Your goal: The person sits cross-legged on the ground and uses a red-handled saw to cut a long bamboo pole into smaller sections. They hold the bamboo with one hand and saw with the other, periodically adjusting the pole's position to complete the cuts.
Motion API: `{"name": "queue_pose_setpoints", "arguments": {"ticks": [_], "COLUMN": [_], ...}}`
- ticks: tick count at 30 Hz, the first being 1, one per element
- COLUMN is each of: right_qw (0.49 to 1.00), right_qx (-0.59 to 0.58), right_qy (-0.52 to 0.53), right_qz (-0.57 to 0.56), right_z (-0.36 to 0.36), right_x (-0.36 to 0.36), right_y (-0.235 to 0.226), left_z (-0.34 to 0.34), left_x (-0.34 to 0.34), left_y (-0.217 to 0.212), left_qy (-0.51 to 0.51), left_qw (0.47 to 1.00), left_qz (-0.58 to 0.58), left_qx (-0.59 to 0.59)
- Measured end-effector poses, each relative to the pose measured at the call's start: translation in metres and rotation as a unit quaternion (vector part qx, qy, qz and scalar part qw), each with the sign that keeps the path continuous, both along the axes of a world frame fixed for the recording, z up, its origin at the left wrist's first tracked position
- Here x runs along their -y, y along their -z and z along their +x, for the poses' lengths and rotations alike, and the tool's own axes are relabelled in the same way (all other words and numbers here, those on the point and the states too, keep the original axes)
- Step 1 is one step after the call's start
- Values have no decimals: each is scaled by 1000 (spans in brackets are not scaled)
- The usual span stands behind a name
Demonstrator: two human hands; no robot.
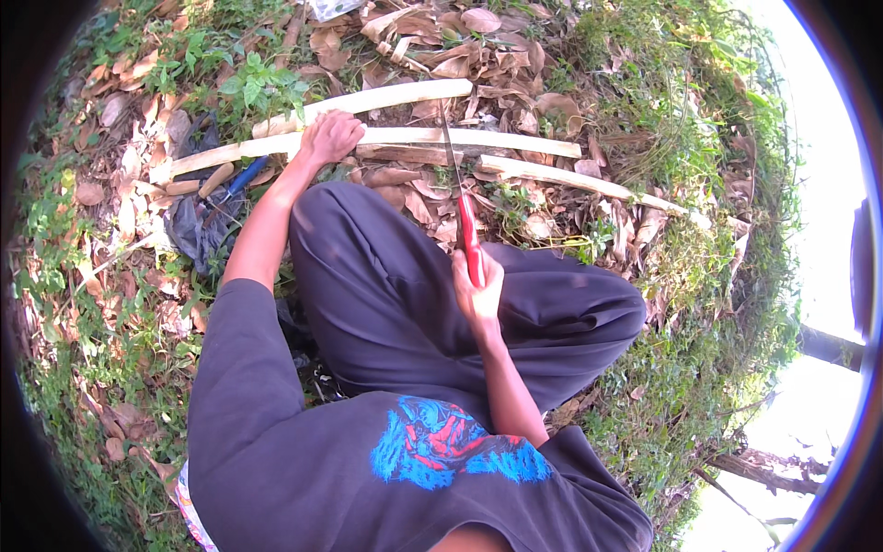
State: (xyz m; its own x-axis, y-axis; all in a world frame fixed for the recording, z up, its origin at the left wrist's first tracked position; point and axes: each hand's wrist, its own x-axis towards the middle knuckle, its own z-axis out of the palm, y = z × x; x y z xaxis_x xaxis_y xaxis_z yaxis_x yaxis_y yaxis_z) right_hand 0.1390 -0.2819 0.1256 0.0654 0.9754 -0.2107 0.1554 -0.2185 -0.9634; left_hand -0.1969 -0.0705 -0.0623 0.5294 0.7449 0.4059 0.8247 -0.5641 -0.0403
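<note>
My right hand point(478, 282) is wrapped round the red handle of a handsaw point(469, 230). The saw's thin blade points away from me and lies across a long pale wooden strip point(506, 140). Farther left, my left hand point(331, 136) grips that strip from above, its fingers bent over it. A second pale strip point(405, 95) lies just beyond, its right end near the blade's tip. On the near side, to the right of the blade, rests a third, narrower strip point(589, 181). A short brown piece of wood point(405, 154) sits under the middle strip.
At the left, wooden-handled tools point(217, 178) and a blue-handled tool point(246, 175) lie by a black plastic bag point(191, 230). Dry leaves point(418, 207) and grass cover the ground. My bent legs point(386, 276) are close to the strips. Branches point(763, 469) show at the lower right.
</note>
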Motion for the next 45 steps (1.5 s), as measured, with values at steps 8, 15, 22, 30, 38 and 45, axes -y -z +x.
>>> {"name": "queue_pose_setpoints", "arguments": {"ticks": [8, 15, 22, 30, 38, 45], "right_qw": [996, 999, 998, 998, 992, 998], "right_qx": [78, 43, 53, 53, 91, 34], "right_qy": [-7, -7, -9, 25, -10, -52], "right_qz": [36, 3, 21, 22, 82, -5], "right_z": [26, -5, 14, 6, 30, 18], "right_x": [41, -14, 59, -10, 42, -33], "right_y": [-15, 2, -22, 21, -19, 4], "left_z": [7, 4, 1, 12, 3, 21], "left_x": [0, -7, -3, -13, -4, -1], "left_y": [-9, -7, 5, -24, -21, -41], "left_qy": [13, 50, -8, 95, 23, -43], "left_qw": [999, 996, 999, 991, 999, 986], "left_qz": [41, 69, -11, 99, -38, -144], "left_qx": [-25, -33, 43, -3, 10, 72]}}
